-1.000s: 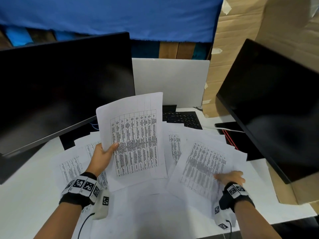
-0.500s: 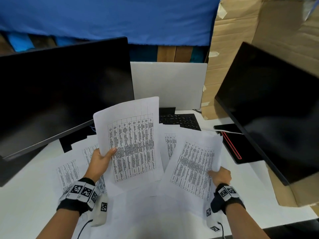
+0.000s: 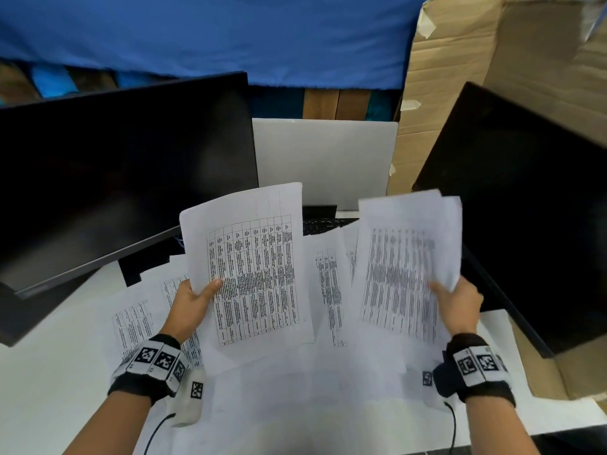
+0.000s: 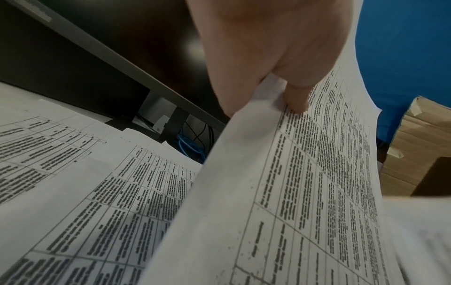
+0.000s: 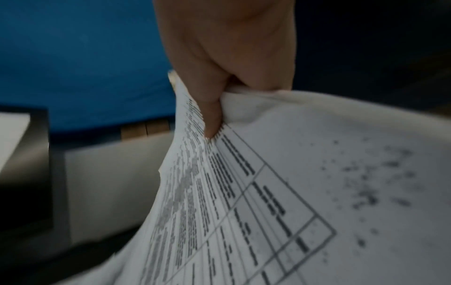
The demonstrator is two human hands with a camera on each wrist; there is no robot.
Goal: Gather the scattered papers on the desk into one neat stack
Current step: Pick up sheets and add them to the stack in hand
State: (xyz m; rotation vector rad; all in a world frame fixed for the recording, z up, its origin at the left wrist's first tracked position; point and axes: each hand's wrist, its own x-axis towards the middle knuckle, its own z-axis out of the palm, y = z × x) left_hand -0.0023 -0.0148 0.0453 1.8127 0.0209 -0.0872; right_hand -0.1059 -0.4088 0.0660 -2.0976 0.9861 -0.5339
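Note:
My left hand [image 3: 193,300] pinches a printed table sheet [image 3: 249,274] by its left edge and holds it up above the desk; the left wrist view shows the thumb [image 4: 296,96] on the print side of that sheet [image 4: 305,192]. My right hand [image 3: 455,300] grips a small bunch of printed sheets [image 3: 404,267] by the right edge, lifted and tilted upright; in the right wrist view the thumb [image 5: 212,115] presses on these sheets [image 5: 268,192]. More printed papers [image 3: 328,290] lie spread flat on the white desk [image 3: 42,389] under and between both hands.
A black monitor [image 3: 115,178] stands at the left and another [image 3: 525,208] at the right. A grey laptop lid [image 3: 322,159] and black keyboard [image 3: 325,221] sit behind the papers. Cardboard [image 3: 460,77] rises at the back right, a blue cloth [image 3: 213,37] behind.
My right hand has taken hold of the sheets at the right and lifted them off the desk, up and tilted upright. The left hand keeps its sheet raised in about the same place.

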